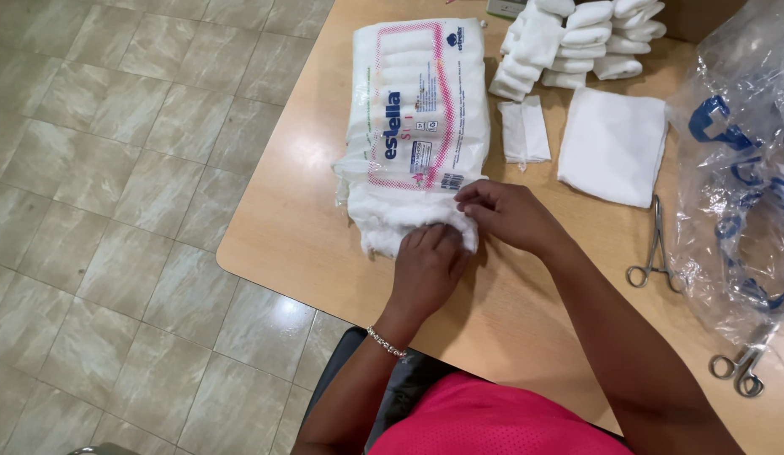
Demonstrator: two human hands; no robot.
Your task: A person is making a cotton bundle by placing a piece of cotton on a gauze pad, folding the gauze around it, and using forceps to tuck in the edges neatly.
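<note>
Hands, left [427, 268] and right [503, 215], on cotton wool [392, 226] from pack [419, 101]

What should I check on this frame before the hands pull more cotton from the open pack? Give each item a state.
1. Left hand on the cotton at the pack's open end: ok.
2. Right hand touching the same cotton edge: ok.
3. Pack lying flat on the table: ok.
4. Grip firm enough on the cotton: cannot tell.
5. Table space near the hands free of the forceps: ok.
6. Clear plastic bag apart from the hands: ok.
</note>
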